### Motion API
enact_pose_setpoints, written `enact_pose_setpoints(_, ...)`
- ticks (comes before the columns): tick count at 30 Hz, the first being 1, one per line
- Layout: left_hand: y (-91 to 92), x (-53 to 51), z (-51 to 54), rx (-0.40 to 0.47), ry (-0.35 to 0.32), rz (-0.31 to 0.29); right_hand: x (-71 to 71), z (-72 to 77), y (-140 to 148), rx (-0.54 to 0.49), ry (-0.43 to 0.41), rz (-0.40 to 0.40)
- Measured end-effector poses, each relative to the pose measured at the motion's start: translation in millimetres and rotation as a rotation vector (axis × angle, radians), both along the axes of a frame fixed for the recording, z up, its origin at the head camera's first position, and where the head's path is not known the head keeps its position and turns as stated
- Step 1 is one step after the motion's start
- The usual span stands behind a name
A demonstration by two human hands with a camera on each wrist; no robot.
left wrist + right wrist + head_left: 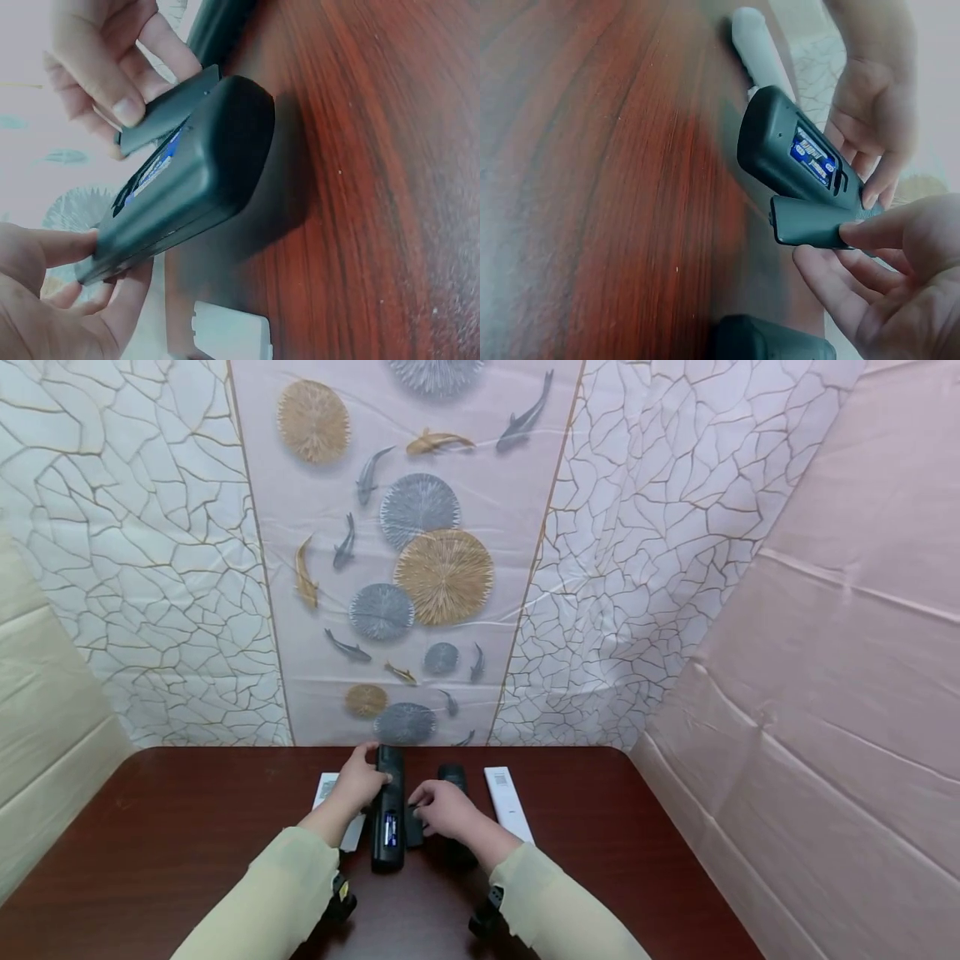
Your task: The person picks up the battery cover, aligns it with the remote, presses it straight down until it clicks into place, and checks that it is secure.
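My left hand (pixel 358 783) grips a black remote control (pixel 387 852) by its far end, back side up. Its battery compartment lies uncovered, and blue batteries (pixel 814 157) sit inside, seen clearly in the right wrist view. Between thumb and fingers, my right hand (pixel 444 810) pinches the black battery cover (pixel 810 223). In the left wrist view the cover (pixel 169 109) is held close beside the compartment, tilted; whether it touches the remote I cannot tell.
Under my right forearm lies a second black remote (pixel 452 772). A white remote (pixel 507 806) rests to the right, and another white remote (pixel 352 835) lies partly hidden by my left hand. The dark red wooden table (pixel 202 827) meets a patterned cloth wall (pixel 405 652) behind.
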State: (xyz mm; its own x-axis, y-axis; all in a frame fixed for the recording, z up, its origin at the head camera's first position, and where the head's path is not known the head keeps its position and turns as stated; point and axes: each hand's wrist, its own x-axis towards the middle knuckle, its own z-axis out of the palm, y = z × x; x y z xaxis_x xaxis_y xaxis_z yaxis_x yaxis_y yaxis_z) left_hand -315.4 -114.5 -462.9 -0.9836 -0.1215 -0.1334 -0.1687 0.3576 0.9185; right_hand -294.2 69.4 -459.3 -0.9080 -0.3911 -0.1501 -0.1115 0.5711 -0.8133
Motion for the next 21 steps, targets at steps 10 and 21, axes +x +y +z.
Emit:
enact_pose_setpoints(10,-0.7,8.5,6.8,0.163,0.062,0.008,12.6,10.4,19,-0.083,0.028,-0.056)
enact_pose_setpoints(21,1.1,8.1,12.8,0.196,0.065,-0.017,11.6,14.1,22,-0.13,0.033,-0.073)
